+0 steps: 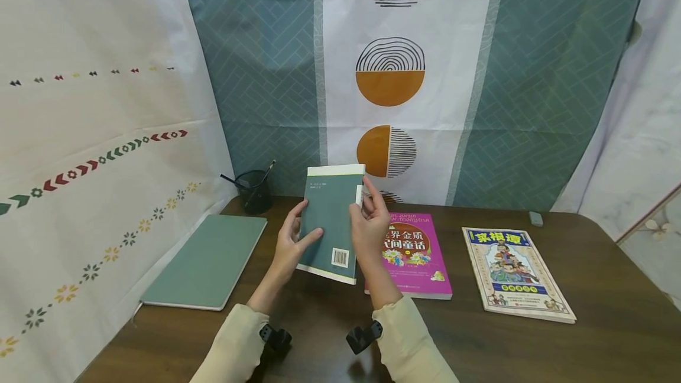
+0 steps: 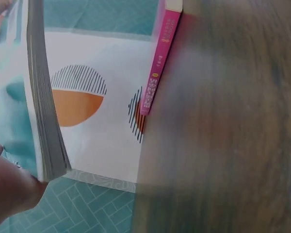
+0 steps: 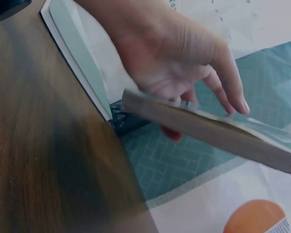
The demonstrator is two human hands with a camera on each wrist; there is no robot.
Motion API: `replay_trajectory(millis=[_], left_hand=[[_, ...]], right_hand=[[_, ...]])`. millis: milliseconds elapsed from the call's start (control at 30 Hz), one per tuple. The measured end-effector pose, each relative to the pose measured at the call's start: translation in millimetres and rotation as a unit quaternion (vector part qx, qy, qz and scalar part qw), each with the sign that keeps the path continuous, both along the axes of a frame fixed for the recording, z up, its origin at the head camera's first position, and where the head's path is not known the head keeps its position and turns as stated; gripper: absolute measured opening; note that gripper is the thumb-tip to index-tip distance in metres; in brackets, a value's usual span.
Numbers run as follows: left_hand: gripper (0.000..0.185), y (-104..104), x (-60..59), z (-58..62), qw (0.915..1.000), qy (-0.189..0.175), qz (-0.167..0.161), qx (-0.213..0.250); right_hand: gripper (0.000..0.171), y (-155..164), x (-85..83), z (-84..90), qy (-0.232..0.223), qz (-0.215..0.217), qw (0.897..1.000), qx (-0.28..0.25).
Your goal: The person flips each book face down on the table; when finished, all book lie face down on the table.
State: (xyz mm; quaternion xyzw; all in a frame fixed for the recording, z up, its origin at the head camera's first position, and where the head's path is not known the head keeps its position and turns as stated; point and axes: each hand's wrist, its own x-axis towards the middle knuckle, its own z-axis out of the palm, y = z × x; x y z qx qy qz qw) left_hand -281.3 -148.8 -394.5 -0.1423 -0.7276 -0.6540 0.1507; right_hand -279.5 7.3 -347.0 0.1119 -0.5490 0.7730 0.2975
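Far left: a sage-green, flat rectangular hardcover (image 1: 207,262) lies on the dark-brown wood-grained table (image 1: 319,330); a black, round mesh pen cup (image 1: 258,197) stands just beside its far corner.
Left hand (image 1: 292,238): grips the left long edge of a thin, teal paperback book with white end bands (image 1: 328,217), thumb flat on the cover, fingers behind.
Key relation: the teal book is raised off the table between the 2 hands, its barcoded cover towards the person. Its long axis runs away from the body, the far end leaning slightly right. Each hand touches a long edge, so neither is nearer.
Right hand (image 1: 369,223): pinches the right long edge, thumb at the cover's border.
Behind the right forearm: a magenta, rectangular paper book (image 1: 415,279), partly hidden.
Far right: a cream paper book with a blue-and-yellow title panel (image 1: 516,300) lies apart; a small grey block (image 1: 536,218) sits beyond it.
Left wrist view: adds the teal book's page edges and the magenta spine's lettering.
Right wrist view: adds a left fingertip below the teal book.
Head view: alone shows the barcode and cream book.
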Motion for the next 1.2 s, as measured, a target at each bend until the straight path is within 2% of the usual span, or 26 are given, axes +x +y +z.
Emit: replay_trajectory(millis=[300,500,600,700,900,1033,1100,1200], left_hand=[[0.060,-3.2,-2.7,4.0,0.9985,0.008,0.053,0.011],[0.062,-11.2,-3.9,7.3,0.9978,-0.005,0.063,-0.019],[0.065,-16.6,-6.9,6.8,0.9965,-0.016,0.070,-0.044],[0.065,-24.6,-9.4,1.2,0.9931,-0.038,0.088,-0.068],[0.065,-39.8,-17.1,-22.0,0.9837,-0.100,0.109,-0.103],[0.066,-49.9,-19.3,-33.3,0.9747,-0.140,0.123,-0.123],[0.067,-53.4,-21.8,-34.8,0.9713,-0.149,0.130,-0.132],[0.069,-55.0,-27.6,-33.2,0.9700,-0.154,0.124,-0.142]], right_hand=[[0.054,2.7,-8.3,-7.5,-0.034,0.010,0.999,-0.014],[0.058,4.6,-16.5,-18.4,-0.090,0.035,0.995,-0.007],[0.060,6.2,-20.9,-25.4,-0.118,0.053,0.991,0.025],[0.064,6.3,-24.1,-36.1,-0.139,0.080,0.984,0.076],[0.076,3.3,-31.8,-69.3,-0.164,0.126,0.961,0.182],[0.083,-3.1,-35.2,-86.1,-0.170,0.153,0.948,0.219],[0.086,-6.1,-38.2,-90.0,-0.176,0.161,0.944,0.229],[0.088,-7.7,-44.3,-92.1,-0.176,0.157,0.941,0.240]])
